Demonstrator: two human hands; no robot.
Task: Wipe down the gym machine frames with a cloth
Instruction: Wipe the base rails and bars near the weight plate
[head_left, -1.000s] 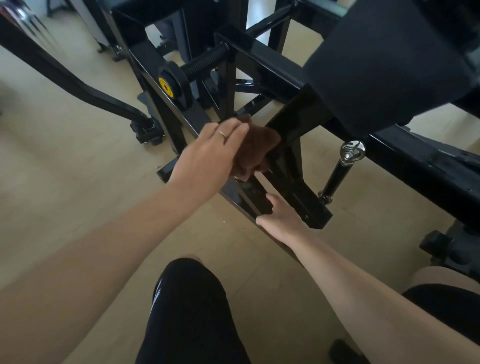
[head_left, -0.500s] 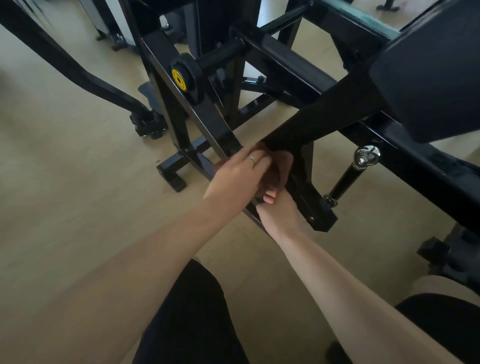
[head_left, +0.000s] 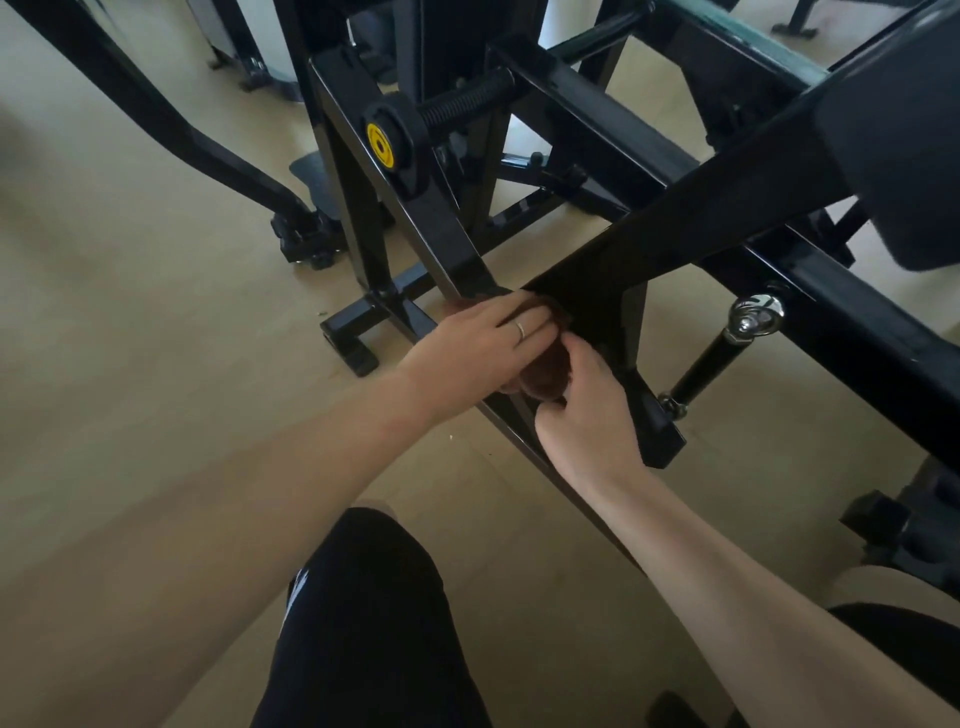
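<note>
A black steel gym machine frame (head_left: 649, 244) crosses the view, its slanted beams meeting at a joint in the middle. A brown cloth (head_left: 545, 376) is bunched against that joint, mostly covered by both hands. My left hand (head_left: 478, 348), with a ring on one finger, lies over the cloth with fingers stretched along it. My right hand (head_left: 587, 410) comes up from below, and its curled fingers hold the cloth's lower edge beside the lower frame bar.
A chrome-topped pin on a black rod (head_left: 727, 343) sticks out right of the hands. A black knob with a yellow centre (head_left: 384, 145) sits on a threaded rod above. A black pad (head_left: 904, 135) hangs at upper right. My knees are at the bottom, over beige floor (head_left: 156, 364).
My left hand slid the cloth down the frame toward the joint. My right hand left the lower bar and rose to take hold of the cloth. The view shifted closer.
</note>
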